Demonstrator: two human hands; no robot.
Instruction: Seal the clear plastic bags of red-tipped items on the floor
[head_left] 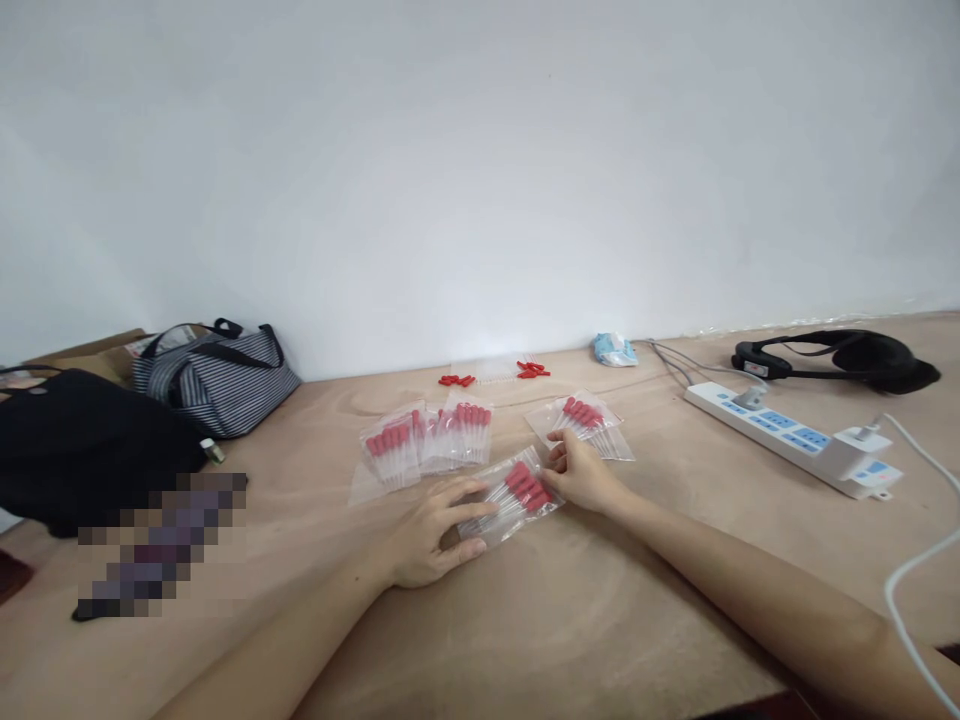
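A clear zip bag of droppers with red bulbs (529,486) lies in front of me, slanted, its bulbs toward the right. My left hand (431,530) holds its left end, with the fingers over the top and the thumb along the near edge. At the right edge, my right hand (581,472) has its fingers curled and grips the bag by the upper corner. Just behind that hand is another bag of droppers (581,412). Several more filled bags (391,440) overlap on the table behind my left hand.
Loose red bulbs (457,380) and clear tubes (496,370) lie by the wall. A blue packet (613,349), a white power strip (787,432) with cables and a black strapped object (840,360) are right. Left stand a striped bag (232,380) and black bag (90,450).
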